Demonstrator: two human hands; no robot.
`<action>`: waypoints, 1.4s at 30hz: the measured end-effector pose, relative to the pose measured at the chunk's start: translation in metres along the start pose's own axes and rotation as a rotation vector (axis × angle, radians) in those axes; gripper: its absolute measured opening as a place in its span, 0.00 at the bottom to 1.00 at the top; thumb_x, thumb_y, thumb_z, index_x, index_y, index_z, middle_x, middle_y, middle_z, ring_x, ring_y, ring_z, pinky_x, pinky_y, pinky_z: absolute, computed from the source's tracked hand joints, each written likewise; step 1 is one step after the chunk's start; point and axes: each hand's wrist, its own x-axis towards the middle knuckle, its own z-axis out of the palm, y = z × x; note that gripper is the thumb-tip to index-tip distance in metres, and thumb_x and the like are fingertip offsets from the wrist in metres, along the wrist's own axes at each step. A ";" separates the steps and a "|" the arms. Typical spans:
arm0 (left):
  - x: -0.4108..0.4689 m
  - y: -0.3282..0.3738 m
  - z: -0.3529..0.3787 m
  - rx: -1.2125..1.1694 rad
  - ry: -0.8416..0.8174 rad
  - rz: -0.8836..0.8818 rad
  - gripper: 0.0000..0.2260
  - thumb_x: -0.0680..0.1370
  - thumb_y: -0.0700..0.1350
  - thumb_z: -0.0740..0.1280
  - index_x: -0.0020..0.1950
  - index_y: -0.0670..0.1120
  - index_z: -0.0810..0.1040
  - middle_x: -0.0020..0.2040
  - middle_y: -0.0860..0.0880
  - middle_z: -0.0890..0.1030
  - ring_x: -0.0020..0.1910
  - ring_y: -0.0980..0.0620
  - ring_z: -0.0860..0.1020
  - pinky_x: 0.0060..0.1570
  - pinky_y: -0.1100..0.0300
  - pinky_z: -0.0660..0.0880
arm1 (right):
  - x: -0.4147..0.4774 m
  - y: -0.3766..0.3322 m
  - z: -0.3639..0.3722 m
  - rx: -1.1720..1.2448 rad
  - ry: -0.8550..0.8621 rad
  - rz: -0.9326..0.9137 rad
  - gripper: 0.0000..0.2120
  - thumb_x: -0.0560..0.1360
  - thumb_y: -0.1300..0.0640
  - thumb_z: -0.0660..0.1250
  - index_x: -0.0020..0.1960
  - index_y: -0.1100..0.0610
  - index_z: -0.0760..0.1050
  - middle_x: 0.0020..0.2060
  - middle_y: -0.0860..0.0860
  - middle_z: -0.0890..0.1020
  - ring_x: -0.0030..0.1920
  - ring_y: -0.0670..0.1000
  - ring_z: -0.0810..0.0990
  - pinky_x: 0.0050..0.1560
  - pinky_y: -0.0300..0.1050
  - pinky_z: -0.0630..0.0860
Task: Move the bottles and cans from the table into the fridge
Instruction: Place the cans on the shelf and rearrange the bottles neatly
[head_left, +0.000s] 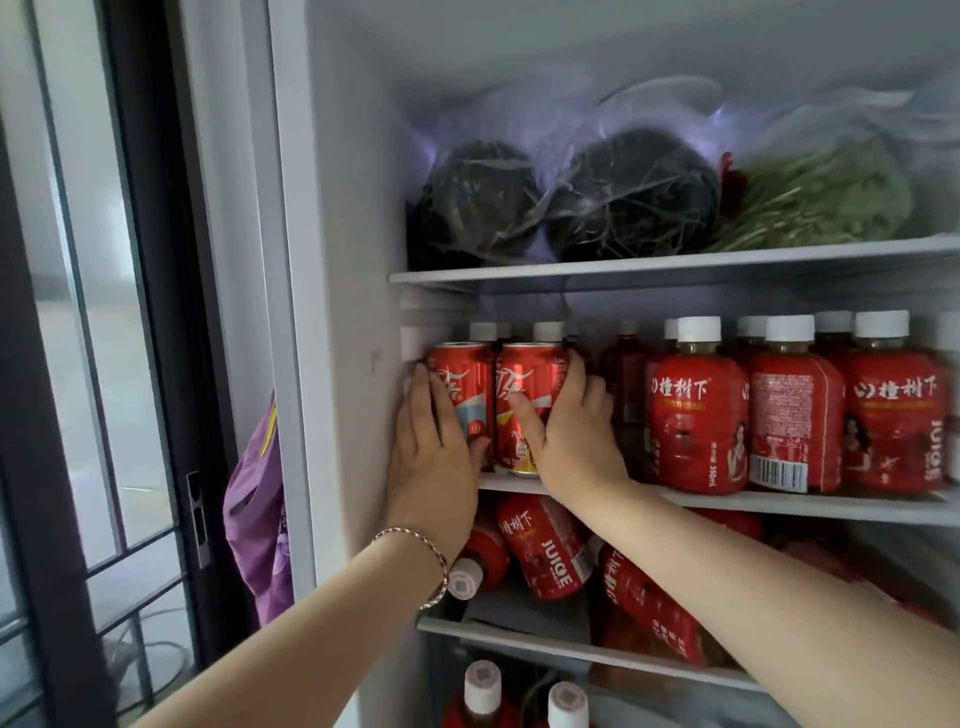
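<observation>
Two red cola cans stand side by side at the left end of the fridge's middle shelf (779, 501). My left hand (431, 457) grips the left can (465, 384), fingers up its left side and thumb across its front. My right hand (571, 441) grips the right can (524, 384), thumb on the front and fingers round its right side. Several red juice bottles with white caps (696, 410) stand upright to the right and behind the cans.
The top shelf (675, 267) holds bagged dark vegetables (566, 202) and greens (831, 202). Juice bottles lie on their sides on the shelf below (545, 545), with more capped bottles (483, 686) lower down. A purple bag (260, 514) hangs left of the fridge beside a glass door.
</observation>
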 end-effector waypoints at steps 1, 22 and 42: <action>0.001 0.000 0.000 0.021 0.022 0.025 0.34 0.75 0.47 0.67 0.73 0.34 0.54 0.72 0.34 0.58 0.70 0.36 0.61 0.66 0.51 0.52 | 0.001 -0.001 0.000 -0.026 0.007 -0.002 0.39 0.75 0.37 0.53 0.76 0.57 0.43 0.69 0.58 0.59 0.68 0.56 0.60 0.64 0.50 0.64; 0.032 0.054 -0.017 0.253 -0.116 0.478 0.23 0.78 0.55 0.54 0.73 0.54 0.60 0.77 0.49 0.49 0.75 0.46 0.45 0.70 0.46 0.41 | -0.011 0.042 -0.092 -0.349 0.248 -0.015 0.40 0.72 0.47 0.69 0.74 0.62 0.53 0.67 0.61 0.66 0.67 0.59 0.63 0.67 0.49 0.61; 0.112 0.093 -0.018 -0.207 -0.434 0.256 0.23 0.75 0.61 0.60 0.66 0.51 0.69 0.60 0.48 0.77 0.57 0.47 0.75 0.59 0.52 0.71 | 0.014 0.039 -0.081 0.046 -0.028 0.297 0.35 0.76 0.66 0.58 0.76 0.60 0.42 0.73 0.63 0.50 0.70 0.63 0.60 0.69 0.52 0.62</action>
